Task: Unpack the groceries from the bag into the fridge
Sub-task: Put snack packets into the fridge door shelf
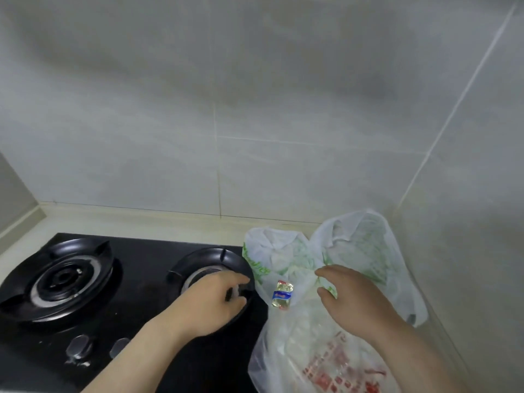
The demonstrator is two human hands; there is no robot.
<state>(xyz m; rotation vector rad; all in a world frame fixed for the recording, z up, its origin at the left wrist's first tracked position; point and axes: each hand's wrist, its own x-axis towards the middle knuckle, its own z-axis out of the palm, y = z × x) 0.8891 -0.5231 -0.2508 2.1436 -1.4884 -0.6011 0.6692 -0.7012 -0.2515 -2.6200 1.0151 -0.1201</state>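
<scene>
A white translucent plastic bag (pixel 354 251) with green print lies on the counter to the right of the stove, its mouth loosely gaping. A small yellow packet with a blue label (pixel 281 295) shows at the bag's left side. More pale packages and one with red print (pixel 340 361) show through the plastic lower down. My left hand (pixel 209 302) is over the right burner with its fingers curled, and it seems to pinch a whitish bit of the bag's edge. Over the bag's middle, my right hand (pixel 354 299) has its fingers spread and slightly bent, gripping nothing. No fridge is in view.
A black glass two-burner gas stove (pixel 136 279) fills the left, with the left burner (pixel 61 277), the right burner (pixel 209 265) and two knobs (pixel 80 346) in front. Grey tiled walls (pixel 255 109) stand behind and close on the right.
</scene>
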